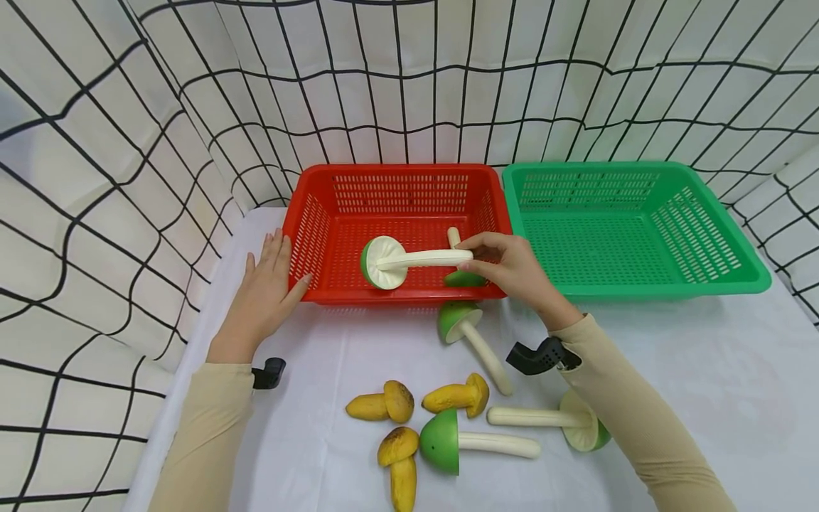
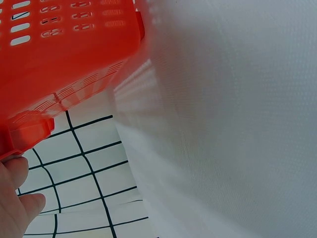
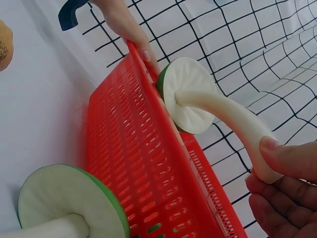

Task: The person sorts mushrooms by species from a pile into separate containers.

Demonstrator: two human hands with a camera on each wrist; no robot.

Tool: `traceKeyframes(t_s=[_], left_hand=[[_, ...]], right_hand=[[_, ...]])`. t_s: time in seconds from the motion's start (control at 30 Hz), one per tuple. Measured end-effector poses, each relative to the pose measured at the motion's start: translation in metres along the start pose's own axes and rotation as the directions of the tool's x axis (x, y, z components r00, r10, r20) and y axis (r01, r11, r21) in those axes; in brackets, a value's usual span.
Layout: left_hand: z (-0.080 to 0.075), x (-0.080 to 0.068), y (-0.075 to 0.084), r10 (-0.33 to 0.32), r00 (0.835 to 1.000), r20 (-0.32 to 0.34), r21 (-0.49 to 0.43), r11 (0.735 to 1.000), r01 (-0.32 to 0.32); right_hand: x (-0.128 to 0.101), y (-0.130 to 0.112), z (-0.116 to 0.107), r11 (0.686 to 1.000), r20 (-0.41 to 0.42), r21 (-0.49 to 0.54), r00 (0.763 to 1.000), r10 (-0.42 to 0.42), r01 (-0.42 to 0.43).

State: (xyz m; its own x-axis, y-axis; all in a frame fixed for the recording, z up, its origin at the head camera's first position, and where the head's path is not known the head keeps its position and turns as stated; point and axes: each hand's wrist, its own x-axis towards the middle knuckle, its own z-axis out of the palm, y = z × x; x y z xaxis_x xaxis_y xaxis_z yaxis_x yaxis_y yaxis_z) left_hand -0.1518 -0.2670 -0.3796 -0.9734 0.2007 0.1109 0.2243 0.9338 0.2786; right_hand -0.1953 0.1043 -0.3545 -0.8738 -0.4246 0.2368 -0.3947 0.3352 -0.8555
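In the head view my right hand (image 1: 508, 267) pinches the stem end of a green-capped mushroom (image 1: 435, 259) over the red basket (image 1: 399, 295). Its pale underside faces up and the cap points left. The right wrist view shows thumb and fingers around the white stem (image 3: 233, 116). Inside the red basket lies another green mushroom (image 1: 466, 279), partly hidden beneath the held one. My left hand (image 1: 262, 291) rests on the basket's left front corner with fairly straight fingers; the left wrist view catches only some fingers (image 2: 17, 171) by the rim.
To the right stands a green basket (image 1: 640, 290). On the white cloth (image 1: 307, 441) in front lie green-capped mushrooms (image 1: 441, 441) and yellow-brown mushrooms (image 1: 398, 402). A black grid-patterned sheet (image 1: 416, 92) rises close behind the baskets and along the left.
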Motion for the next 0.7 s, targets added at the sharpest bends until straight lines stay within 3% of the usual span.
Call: traceKeyframes(t_s=[0.7], left_hand=[[0.0013, 0.0012, 0.0006, -0.003, 1.000, -0.014, -0.003, 1.000, 0.003]], right_hand=[[0.0094, -0.0001, 0.0089, 0.997, 0.006, -0.074, 0.999, -0.038, 0.038]])
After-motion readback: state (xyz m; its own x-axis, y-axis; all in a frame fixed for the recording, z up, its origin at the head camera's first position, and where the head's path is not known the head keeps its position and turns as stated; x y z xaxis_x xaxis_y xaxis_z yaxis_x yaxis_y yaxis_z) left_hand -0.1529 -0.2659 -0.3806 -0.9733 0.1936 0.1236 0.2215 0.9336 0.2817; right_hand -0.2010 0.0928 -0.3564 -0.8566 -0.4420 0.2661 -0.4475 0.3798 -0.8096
